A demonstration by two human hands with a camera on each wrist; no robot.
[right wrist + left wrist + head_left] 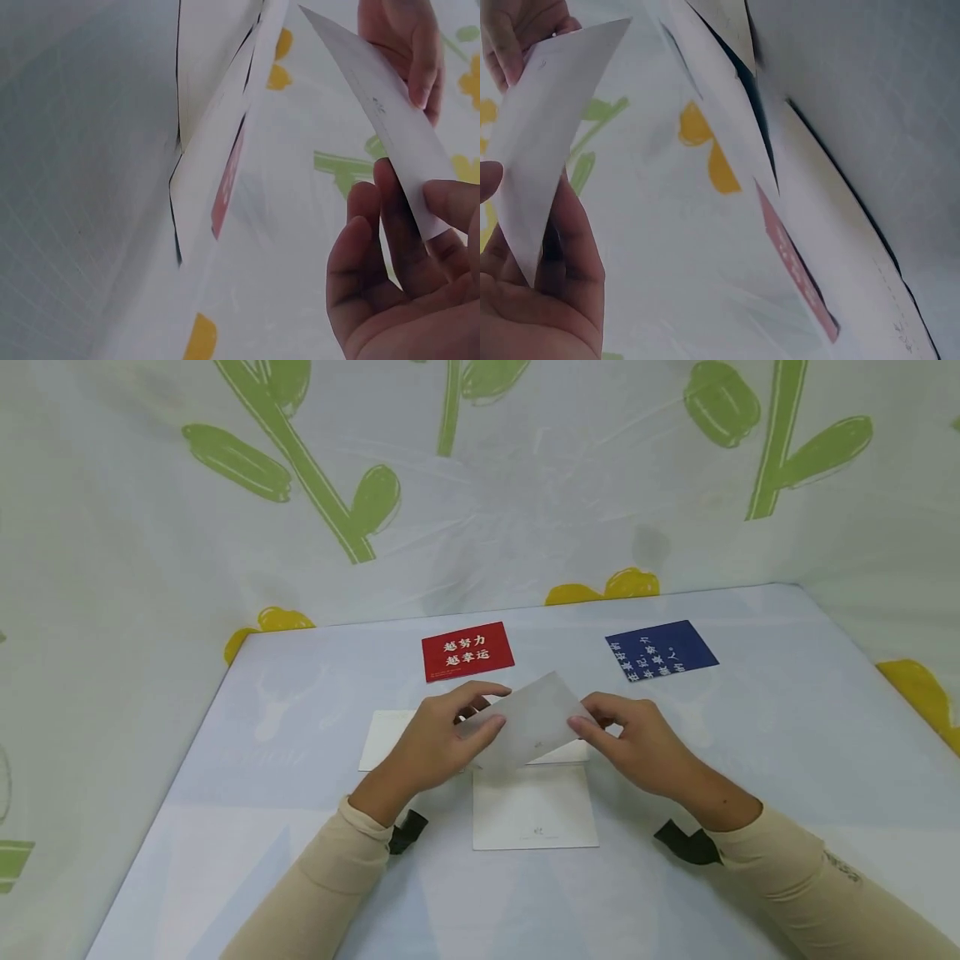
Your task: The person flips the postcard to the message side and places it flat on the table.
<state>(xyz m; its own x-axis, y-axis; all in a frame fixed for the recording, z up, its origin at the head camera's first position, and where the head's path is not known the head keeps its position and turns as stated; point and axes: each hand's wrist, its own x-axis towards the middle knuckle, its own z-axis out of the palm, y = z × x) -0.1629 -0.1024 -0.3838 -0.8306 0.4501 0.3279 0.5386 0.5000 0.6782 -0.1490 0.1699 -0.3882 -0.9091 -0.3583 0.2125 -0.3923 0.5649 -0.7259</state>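
Note:
A white card [528, 718] with a small printed mark near its lower edge is held tilted above the table between both hands. The left hand [438, 735] pinches its left end, thumb on the near face and fingers behind. At the opposite end, the right hand [637, 743] grips it between thumb and fingers, as the right wrist view also shows for the card [390, 112]. Below lies a white card [536, 814] with a small mark near its front edge. Another white card [384, 735] lies partly hidden behind the left hand. More white card [562, 754] shows under the held one.
A red card [468, 653] with white characters lies toward the back of the table. Right of it is a dark blue card [662, 652] with white writing. A pale patterned cloth [262, 877] covers the table, and a curtain with green leaves [525, 510] hangs behind.

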